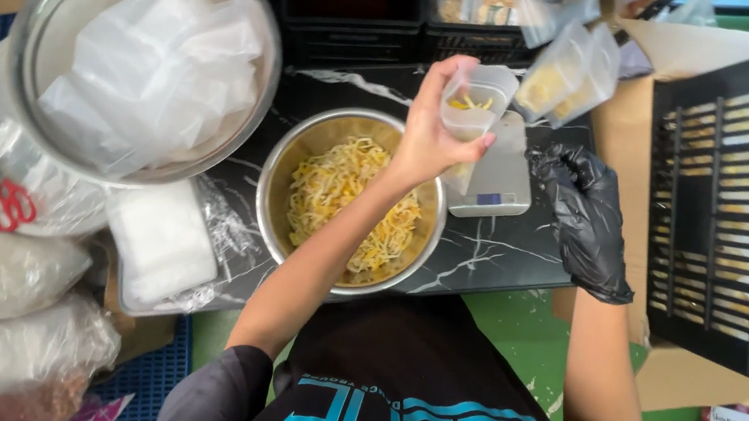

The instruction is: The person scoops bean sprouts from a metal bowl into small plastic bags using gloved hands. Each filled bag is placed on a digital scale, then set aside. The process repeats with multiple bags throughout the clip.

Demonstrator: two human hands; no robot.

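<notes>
Keep the bare left hand [427, 138], pinching the small clear tub [476, 101] at frame centre, level over the scale [497, 175] while the gloved right hand [586, 221] hangs loosely curled, holding nothing.

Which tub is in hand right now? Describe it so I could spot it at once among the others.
Start at the steel bowl of yellow shreds on the black marble-patterned counter. Just above its right rim, the bare left hand holds a small clear plastic tub over the grey scale. Unlike the filled, stacked tubs behind, it is lidless and holds only a few shreds.
</notes>
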